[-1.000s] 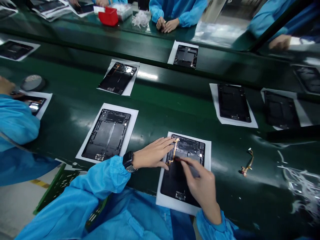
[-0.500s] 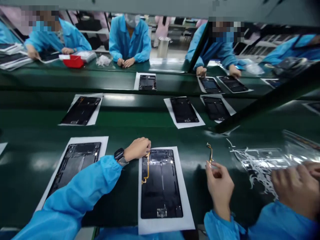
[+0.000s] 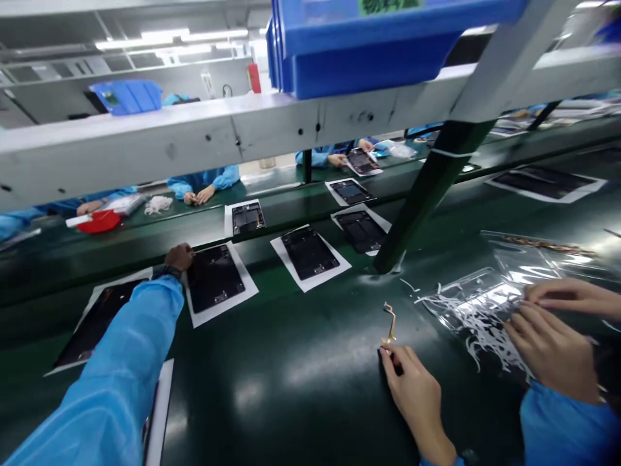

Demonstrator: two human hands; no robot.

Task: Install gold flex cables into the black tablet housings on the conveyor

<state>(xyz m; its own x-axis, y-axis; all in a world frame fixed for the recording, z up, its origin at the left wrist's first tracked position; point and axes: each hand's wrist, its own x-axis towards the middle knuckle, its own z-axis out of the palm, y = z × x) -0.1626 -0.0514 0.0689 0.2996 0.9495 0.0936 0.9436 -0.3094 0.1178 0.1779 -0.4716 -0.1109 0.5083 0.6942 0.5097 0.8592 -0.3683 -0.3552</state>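
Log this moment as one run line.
left hand: at tablet housing | right hand: holding flex cable | co-worker's hands: on plastic bag

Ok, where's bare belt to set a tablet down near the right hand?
Bare green belt lies between the tablet on its paper sheet and the right hand, which holds a flex cable. Crowded to the right: a plastic bag and a co-worker's hands.

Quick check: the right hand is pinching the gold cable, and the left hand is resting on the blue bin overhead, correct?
Not quite: in the head view, the left hand rests at the corner of the black tablet panel, not up on the bin. The right hand is pinching the gold cable, as you said.
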